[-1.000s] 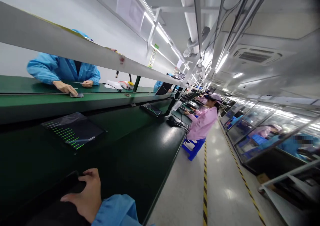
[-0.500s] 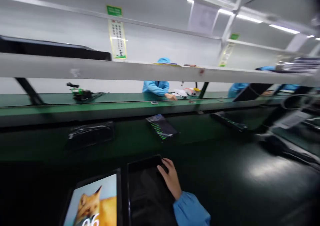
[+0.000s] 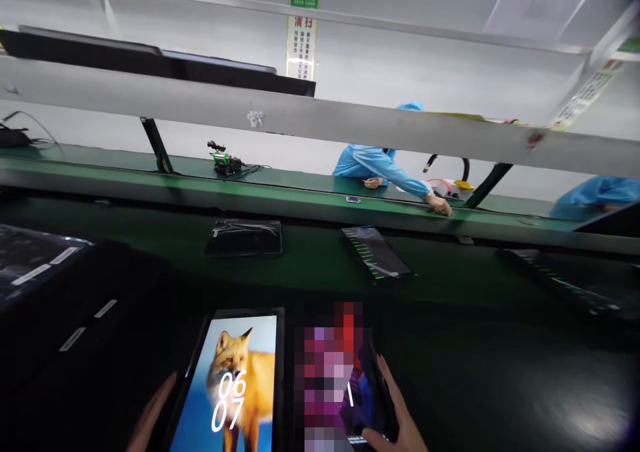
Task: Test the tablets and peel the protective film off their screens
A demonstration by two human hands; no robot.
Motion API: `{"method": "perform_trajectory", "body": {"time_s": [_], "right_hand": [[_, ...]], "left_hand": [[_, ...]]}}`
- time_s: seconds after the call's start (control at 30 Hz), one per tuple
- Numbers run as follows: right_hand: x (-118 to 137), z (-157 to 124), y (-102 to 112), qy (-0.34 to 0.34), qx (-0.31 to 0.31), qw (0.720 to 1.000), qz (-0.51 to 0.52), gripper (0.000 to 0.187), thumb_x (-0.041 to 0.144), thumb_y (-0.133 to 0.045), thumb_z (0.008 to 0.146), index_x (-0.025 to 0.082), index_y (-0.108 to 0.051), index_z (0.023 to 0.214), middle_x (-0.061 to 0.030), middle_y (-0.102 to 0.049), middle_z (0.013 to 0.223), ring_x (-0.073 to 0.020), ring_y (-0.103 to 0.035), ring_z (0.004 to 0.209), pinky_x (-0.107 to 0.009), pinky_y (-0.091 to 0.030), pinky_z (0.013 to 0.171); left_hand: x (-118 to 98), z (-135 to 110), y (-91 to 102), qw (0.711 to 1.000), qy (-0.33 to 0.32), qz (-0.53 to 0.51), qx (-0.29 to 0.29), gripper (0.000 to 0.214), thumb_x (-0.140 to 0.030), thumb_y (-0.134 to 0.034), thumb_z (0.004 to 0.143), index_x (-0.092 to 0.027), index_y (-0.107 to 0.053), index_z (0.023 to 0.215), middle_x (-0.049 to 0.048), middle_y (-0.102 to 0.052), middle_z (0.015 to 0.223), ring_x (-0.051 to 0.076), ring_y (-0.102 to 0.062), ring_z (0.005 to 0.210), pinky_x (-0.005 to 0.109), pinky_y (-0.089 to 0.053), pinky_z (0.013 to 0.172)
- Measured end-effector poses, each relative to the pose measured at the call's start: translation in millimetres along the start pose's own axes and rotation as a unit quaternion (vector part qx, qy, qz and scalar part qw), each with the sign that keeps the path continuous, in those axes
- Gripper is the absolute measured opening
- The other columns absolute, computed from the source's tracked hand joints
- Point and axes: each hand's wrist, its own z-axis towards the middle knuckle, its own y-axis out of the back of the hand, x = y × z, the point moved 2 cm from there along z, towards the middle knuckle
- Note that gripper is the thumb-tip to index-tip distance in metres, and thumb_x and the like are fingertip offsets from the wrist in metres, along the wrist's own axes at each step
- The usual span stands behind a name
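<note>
Two tablets lie side by side at the bottom of the head view. The left tablet [image 3: 235, 385] is lit and shows an orange fox with the digits 06 07. My left hand [image 3: 150, 417] rests with fingers flat along its left edge. The right tablet [image 3: 340, 379] has a lit, partly pixelated screen. My right hand [image 3: 395, 415] curls around its right edge, fingers on the frame.
More tablets lie on the dark green belt: one wrapped in film [image 3: 245, 237], one with green lines [image 3: 376, 252], another at far right [image 3: 560, 279]. A person in a blue coat [image 3: 380, 165] works across the line. A grey shelf [image 3: 320, 122] runs overhead.
The view swung left from the aisle down to the belt. The right tablet's screen went from dark to lit. My left hand came into view at the fox tablet's edge.
</note>
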Motion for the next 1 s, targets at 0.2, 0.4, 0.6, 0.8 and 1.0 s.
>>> {"method": "perform_trajectory", "body": {"time_s": [0.2, 0.4, 0.6, 0.8, 1.0], "right_hand": [[2, -7, -1, -0.004, 0.001, 0.999, -0.035, 0.096, 0.068, -0.061, 0.075, 0.023, -0.017, 0.147, -0.0084, -0.02, 0.151, -0.031, -0.021, 0.137, -0.047, -0.016, 0.114], [3, -10, 6, -0.02, 0.034, 0.998, -0.048, 0.106, 0.069, -0.065, 0.069, 0.024, -0.011, 0.148, -0.0078, -0.014, 0.152, -0.0311, -0.013, 0.138, -0.049, -0.014, 0.113], [5, 11, 11, -0.045, 0.034, 0.993, -0.102, 0.093, 0.061, -0.063, 0.077, 0.025, -0.014, 0.147, -0.007, -0.021, 0.149, -0.0291, -0.019, 0.137, -0.049, -0.017, 0.113], [21, 34, 1, -0.142, -0.079, 0.984, -0.071, 0.073, 0.067, -0.041, 0.085, 0.029, -0.022, 0.144, -0.0031, -0.035, 0.142, -0.0276, -0.031, 0.132, -0.05, -0.024, 0.112], [25, 14, 5, -0.213, -0.039, 0.975, -0.057, 0.077, 0.071, -0.044, 0.08, 0.036, -0.021, 0.144, 0.0046, -0.021, 0.15, -0.0322, -0.02, 0.136, -0.056, -0.024, 0.111]], "left_hand": [[4, -1, -17.5, 0.984, 0.169, 0.04, -0.031, 0.083, -0.057, -0.051, 0.073, -0.03, -0.017, 0.144, 0.0097, -0.038, 0.139, 0.039, -0.035, 0.13, 0.058, -0.021, 0.113], [0, 2, -29.8, 0.956, 0.29, 0.012, -0.03, 0.08, -0.062, -0.032, 0.083, -0.011, -0.02, 0.144, 0.0184, -0.035, 0.139, 0.037, -0.029, 0.134, 0.054, -0.02, 0.115], [-12, 0, -20.9, 0.947, 0.303, -0.084, -0.068, 0.062, -0.056, -0.04, 0.085, -0.03, -0.028, 0.14, 0.0069, -0.038, 0.141, 0.033, -0.027, 0.136, 0.058, -0.017, 0.116], [-36, 1, -14.1, 0.957, 0.26, -0.112, -0.07, 0.049, -0.049, -0.044, 0.086, -0.045, -0.032, 0.134, -0.0037, -0.038, 0.14, 0.029, -0.028, 0.136, 0.057, -0.017, 0.117], [-36, 4, -11.2, 0.956, 0.262, -0.113, -0.071, 0.049, -0.047, -0.049, 0.086, -0.036, -0.038, 0.133, -0.0021, -0.042, 0.139, 0.026, -0.033, 0.134, 0.049, -0.017, 0.117]]}}
